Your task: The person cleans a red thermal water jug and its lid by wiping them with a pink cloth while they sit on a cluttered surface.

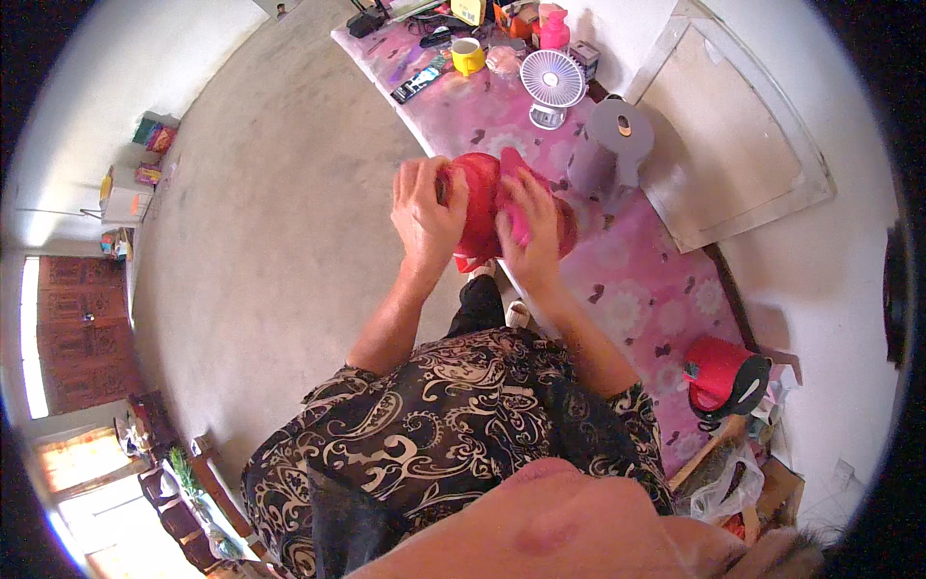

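Observation:
A red rounded object (477, 199) with a shiny surface is held up in front of my body, over the near edge of a table. My left hand (427, 210) grips its left side, thumb and fingers around a dark part there. On its right side my right hand (532, 224) presses a bright pink cloth (515, 163), with the fingers spread over the cloth. Both hands hide much of the object, so its exact kind cannot be told. A red and white part shows just under it.
A pink flowered tablecloth (629, 268) covers the table. On it stand a white fan (552, 78), a grey lidded container (618, 141), a yellow mug (468, 58) and a red and black electric kettle (723, 380). A framed panel (738, 130) leans on the wall.

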{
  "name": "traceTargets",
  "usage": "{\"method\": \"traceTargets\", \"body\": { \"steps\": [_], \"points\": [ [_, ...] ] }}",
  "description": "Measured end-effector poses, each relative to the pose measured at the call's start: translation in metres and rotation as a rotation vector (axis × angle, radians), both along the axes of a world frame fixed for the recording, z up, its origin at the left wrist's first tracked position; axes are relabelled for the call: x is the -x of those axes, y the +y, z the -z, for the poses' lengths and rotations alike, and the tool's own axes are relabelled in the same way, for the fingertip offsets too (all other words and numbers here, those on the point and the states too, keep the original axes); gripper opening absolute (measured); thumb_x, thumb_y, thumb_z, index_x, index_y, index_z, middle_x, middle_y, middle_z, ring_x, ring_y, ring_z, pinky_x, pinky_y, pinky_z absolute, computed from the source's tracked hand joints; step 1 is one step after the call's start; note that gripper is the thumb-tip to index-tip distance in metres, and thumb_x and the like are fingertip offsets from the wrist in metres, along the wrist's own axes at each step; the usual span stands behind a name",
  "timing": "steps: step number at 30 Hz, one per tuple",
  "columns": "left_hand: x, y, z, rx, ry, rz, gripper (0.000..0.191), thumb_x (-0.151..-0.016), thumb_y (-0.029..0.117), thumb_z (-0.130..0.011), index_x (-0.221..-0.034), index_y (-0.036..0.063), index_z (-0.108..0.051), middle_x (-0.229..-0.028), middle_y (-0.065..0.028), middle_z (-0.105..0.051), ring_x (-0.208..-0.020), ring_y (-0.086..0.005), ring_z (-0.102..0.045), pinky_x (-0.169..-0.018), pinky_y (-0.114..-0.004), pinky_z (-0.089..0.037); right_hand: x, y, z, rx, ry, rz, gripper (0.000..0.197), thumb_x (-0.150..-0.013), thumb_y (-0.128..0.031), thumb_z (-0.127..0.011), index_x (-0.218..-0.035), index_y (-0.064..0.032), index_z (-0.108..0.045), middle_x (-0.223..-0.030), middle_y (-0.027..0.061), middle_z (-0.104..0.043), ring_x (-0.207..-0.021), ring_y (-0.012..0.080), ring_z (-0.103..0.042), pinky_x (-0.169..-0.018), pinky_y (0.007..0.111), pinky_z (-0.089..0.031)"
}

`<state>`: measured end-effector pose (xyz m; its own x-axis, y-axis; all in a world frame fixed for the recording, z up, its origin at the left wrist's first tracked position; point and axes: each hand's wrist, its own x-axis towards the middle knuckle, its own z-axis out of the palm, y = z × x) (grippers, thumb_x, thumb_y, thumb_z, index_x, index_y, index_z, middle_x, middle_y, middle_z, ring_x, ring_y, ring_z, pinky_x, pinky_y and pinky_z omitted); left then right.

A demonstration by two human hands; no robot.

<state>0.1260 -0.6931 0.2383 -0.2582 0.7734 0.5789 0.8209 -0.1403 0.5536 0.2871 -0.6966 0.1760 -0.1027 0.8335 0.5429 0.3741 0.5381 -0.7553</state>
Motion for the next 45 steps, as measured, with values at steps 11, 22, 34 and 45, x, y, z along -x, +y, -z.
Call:
{"method": "traceTargets", "body": {
  "steps": [11, 22, 34, 45],
  "points": [
    [0.022, 0.029, 0.008, 0.043, -0.122, -0.039, 0.013, -0.091, 0.011, -0.076, -0.102, 0.0055, -0.072, -0.099, -0.0118, -0.069, -0.09, -0.0317, -0.068, -0.08, -0.041, -0.056, 0.02, -0.014, 0.009, -0.041, -0.062, 0.038, 0.054, -0.098, -0.017, -0.068, -0.151, -0.0138, -0.057, -0.156, 0.0202, -0.053, -0.144, 0.04, -0.048, -0.12, 0.049, -0.037],
    [0.025, -0.021, 0.037, -0.07, -0.14, 0.179, 0.018, -0.087, 0.003, -0.071, -0.105, 0.0015, -0.07, -0.107, -0.0167, -0.067, -0.094, -0.034, -0.066, -0.083, -0.042, -0.054, -0.077, 0.056, 0.145, 0.748, 0.286, 0.14, 0.049, -0.106, -0.045, -0.062, -0.127, -0.0008, -0.071, -0.123, 0.0206, -0.074, -0.114, 0.0364, -0.07, -0.104, 0.042, -0.051],
    [0.034, -0.04, 0.054, 0.079, -0.214, 0.308, 0.02, -0.087, 0.002, -0.07, -0.107, 0.0008, -0.068, -0.115, -0.0168, -0.067, -0.102, -0.0288, -0.065, -0.091, -0.038, -0.053, -0.027, 0.012, 0.043, 0.046, 0.013, -0.193, 0.042, -0.093, -0.021, -0.071, -0.135, -0.0119, -0.07, -0.137, 0.0127, -0.068, -0.133, 0.0355, -0.058, -0.116, 0.049, -0.042],
    [0.019, -0.025, 0.053, -0.038, -0.113, 0.417, 0.022, -0.078, -0.002, -0.073, -0.099, 0.0031, -0.069, -0.106, -0.0138, -0.071, -0.098, -0.0322, -0.066, -0.086, -0.041, -0.055, -0.072, 0.025, 0.114, 0.33, 0.242, -0.063, 0.035, -0.103, -0.024, -0.062, -0.131, -0.0032, -0.07, -0.134, 0.017, -0.069, -0.129, 0.0353, -0.062, -0.116, 0.045, -0.043]
  ]
}}
